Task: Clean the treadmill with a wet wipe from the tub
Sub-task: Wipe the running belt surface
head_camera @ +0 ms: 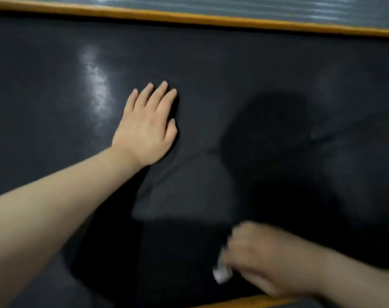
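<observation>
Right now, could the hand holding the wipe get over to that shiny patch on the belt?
Probably yes. The right hand grips the wet wipe near the belt's near edge; only the flat left hand lies beside the shiny patch, not over it.

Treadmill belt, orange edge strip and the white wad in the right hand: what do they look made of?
Belt: dark rubbery sheet, semi-gloss, fine weave showing in the glare. Orange strip: likely painted metal or plastic, smooth. White wad gripped by the right hand: probably soft wipe fabric, too blurred to confirm.
</observation>
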